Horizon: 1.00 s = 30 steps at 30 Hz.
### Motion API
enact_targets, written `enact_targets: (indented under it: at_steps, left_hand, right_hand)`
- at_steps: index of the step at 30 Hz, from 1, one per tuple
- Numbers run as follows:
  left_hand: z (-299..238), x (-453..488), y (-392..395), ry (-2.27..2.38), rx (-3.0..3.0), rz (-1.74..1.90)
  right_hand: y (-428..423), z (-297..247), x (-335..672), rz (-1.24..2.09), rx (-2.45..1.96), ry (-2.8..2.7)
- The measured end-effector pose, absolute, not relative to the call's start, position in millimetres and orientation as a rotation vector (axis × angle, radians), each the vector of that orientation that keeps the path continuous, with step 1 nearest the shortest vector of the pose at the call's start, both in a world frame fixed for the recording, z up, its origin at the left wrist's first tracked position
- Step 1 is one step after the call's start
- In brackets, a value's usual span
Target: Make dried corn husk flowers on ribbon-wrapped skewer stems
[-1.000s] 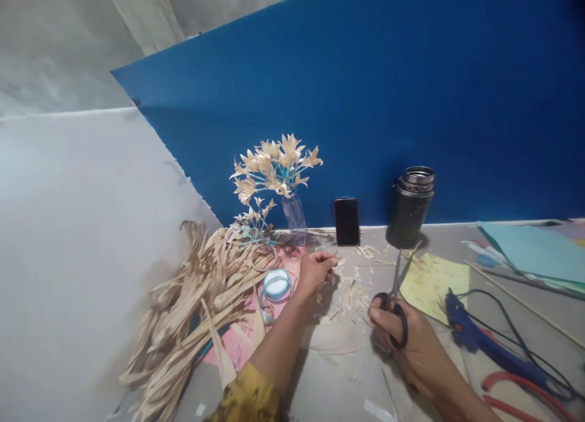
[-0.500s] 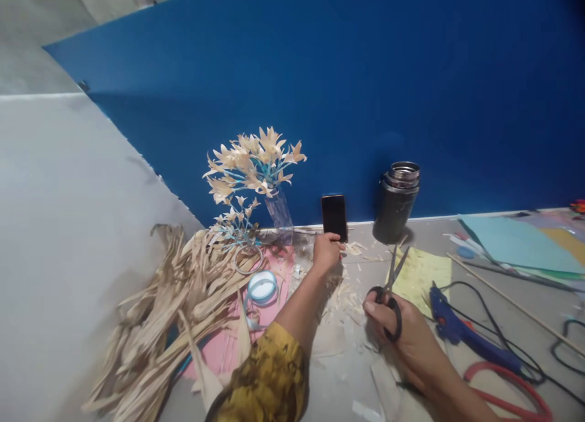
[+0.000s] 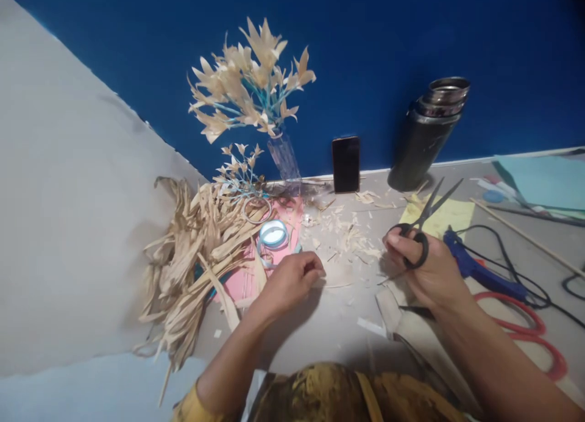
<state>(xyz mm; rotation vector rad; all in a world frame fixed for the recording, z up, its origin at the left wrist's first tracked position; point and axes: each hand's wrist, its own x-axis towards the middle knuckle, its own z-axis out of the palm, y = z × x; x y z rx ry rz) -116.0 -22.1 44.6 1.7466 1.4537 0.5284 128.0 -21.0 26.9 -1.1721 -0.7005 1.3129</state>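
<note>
My right hand (image 3: 427, 272) grips black-handled scissors (image 3: 423, 219), blades slightly apart and pointing up to the right. My left hand (image 3: 292, 280) is closed in a pinch just above the grey table (image 3: 329, 324), next to a scatter of pale cuttings (image 3: 347, 239); what it pinches is too small to make out. A roll of light blue tape (image 3: 273, 234) lies just beyond the left hand on pink paper (image 3: 292, 214).
A heap of dried leaf strips (image 3: 192, 257) lies at left. Handmade pale flowers in a clear vase (image 3: 256, 86), a black phone (image 3: 345, 164) and a dark flask (image 3: 423, 132) stand against the blue board. A blue glue gun (image 3: 475, 269), red-handled scissors (image 3: 525, 324) and yellow paper (image 3: 450, 214) lie at right.
My left hand drew back from beside the phone toward me and now pinches low over the table. The view tipped down and closer; my right hand swung the scissors to point right.
</note>
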Motion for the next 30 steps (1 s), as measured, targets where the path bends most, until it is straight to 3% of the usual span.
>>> enact_targets:
  at_steps: [9, 19, 24, 30]
  left_hand:
    - [27.3, -80.7, 14.9, 1.55, 1.919, 0.465]
    - [-14.2, -32.0, 54.7, 1.609, 1.682, 0.715]
    - [2.5, -43.7, 52.8, 1.462, 1.467, 0.801]
    - [19.7, -34.6, 18.7, 1.057, 0.741, 1.029]
  right_hand:
    - [-14.6, 19.3, 129.4, 1.275, -1.147, -0.66]
    - [-12.6, 8.9, 129.0, 1.3, -1.207, -0.682]
    - [-15.1, 12.5, 127.4, 1.314, -1.282, -0.769]
    - [-25.4, 8.2, 112.1, 1.282, -1.303, -0.991]
